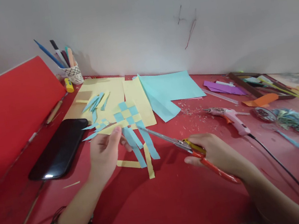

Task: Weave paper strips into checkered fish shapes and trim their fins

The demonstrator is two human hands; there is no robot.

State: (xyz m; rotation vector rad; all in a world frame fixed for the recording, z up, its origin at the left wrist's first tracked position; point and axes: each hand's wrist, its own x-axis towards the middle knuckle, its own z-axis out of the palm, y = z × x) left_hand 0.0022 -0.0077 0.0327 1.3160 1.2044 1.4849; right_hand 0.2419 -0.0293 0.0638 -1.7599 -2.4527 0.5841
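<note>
My left hand (105, 152) pinches the left edge of a woven paper mat (127, 117) made of blue and yellow strips, lifted just above the red table (164, 201). Loose blue and yellow strip ends hang from it toward me. My right hand (216, 152) grips orange-handled scissors (171, 140). Their blades point left, with the tips at the mat's lower right strips. A bracelet sits on my left wrist.
A black phone (59, 148) lies left of my hand. Yellow sheets (106, 92) and light blue sheets (168, 87) lie behind the mat. A pink glue gun (232, 115) with its black cord lies right. A pen cup (73, 73) stands by the wall. Paper scraps crowd the right side.
</note>
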